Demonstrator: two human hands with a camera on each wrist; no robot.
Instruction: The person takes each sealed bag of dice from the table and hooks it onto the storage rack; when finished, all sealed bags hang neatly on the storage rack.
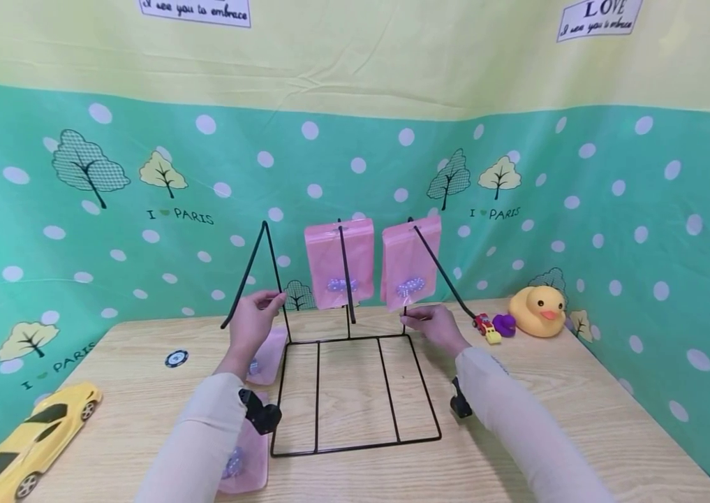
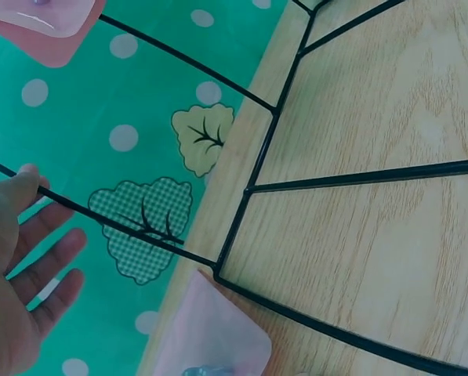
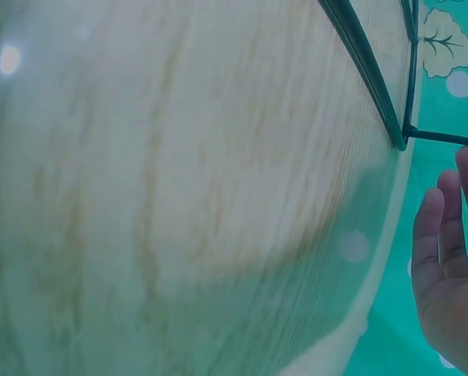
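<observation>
L hand (image 1: 250, 321) pinches black metal-wire 3-arm rack (image 1: 355, 447), ctr view, by 11-o'clock upright (image 1: 272, 258), other fingers loose; R hand (image 1: 439, 327) near-straight at 1-o'clock upright (image 3: 441, 137), grip can't tell; prob. steadying step, next likely needs even hold.

The rack (image 1: 349, 339) is standing on the surface (image 1: 581, 419) before the cloth (image 1: 267, 188). Packets (image 1: 323, 258) are hanging on its middle and right hooks (image 1: 445, 272); a far packet (image 1: 274, 353) and a near packet (image 1: 254, 468) are lying just left. A chip (image 1: 176, 358) is lying farther left; a car (image 1: 37, 440) is sitting leftmost, in front. Back right, a toy (image 1: 486, 328), small duck (image 1: 504, 325) and duck (image 1: 540, 311) are sitting in a row.
</observation>
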